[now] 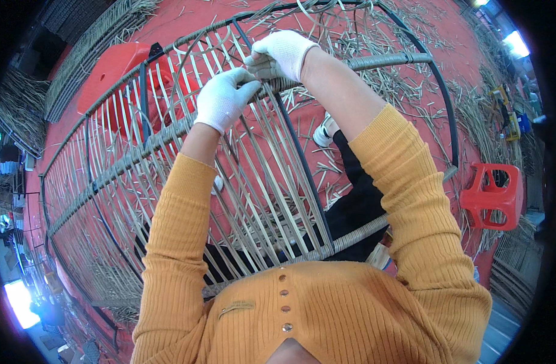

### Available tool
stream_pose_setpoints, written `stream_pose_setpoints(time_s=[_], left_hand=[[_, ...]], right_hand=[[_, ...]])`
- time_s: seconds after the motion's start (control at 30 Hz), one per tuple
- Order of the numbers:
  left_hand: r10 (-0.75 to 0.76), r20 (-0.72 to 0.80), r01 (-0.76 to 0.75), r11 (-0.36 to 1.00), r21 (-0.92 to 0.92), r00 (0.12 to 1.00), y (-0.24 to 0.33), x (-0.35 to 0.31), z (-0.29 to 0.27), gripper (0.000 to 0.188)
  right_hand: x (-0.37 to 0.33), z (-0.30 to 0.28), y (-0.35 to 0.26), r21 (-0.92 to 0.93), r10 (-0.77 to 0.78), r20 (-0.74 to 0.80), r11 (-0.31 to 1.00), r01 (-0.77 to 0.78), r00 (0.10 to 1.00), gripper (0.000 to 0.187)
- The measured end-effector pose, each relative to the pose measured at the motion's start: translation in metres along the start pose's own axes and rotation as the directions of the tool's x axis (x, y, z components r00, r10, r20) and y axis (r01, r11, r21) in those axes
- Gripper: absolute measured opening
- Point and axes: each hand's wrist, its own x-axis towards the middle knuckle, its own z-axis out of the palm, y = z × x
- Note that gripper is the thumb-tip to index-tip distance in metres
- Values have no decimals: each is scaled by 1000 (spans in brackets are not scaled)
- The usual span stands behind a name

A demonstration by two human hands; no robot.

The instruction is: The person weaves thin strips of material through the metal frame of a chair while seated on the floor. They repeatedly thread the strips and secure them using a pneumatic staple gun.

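Observation:
A large dark metal frame (297, 159) stands in front of me, strung with many pale wicker strands (263, 176). Its middle rail (375, 62) is wrapped in woven wicker. My left hand (226, 98), in a white knit glove, is at this rail with thumb and fingers pinched together on a wicker strand. Close beside it on the right, my gloved right hand (283, 54) rests over the rail, its fingers curled in; what they hold is hidden. A loose strand (179, 73) loops up to the left of my hands.
A red plastic stool (493, 197) stands at the right, and a larger red plastic seat (117, 76) is behind the frame at the left. Cut wicker scraps litter the red floor (405, 109). Bundles of wicker (23, 103) lie at the far left. My shoe (324, 132) shows beneath the frame.

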Motion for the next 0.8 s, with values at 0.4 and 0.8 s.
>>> stream_pose_setpoints(time_s=[0.4, 0.8], left_hand=[[4, 19, -8, 968, 249, 1000, 36, -1, 13, 32], [-141, 689, 297, 948, -112, 711, 8, 57, -11, 48]], right_hand=[[-77, -12, 57, -676, -804, -220, 534, 507, 553, 25], [-82, 26, 77, -968, -714, 152, -246, -42, 684, 44]])
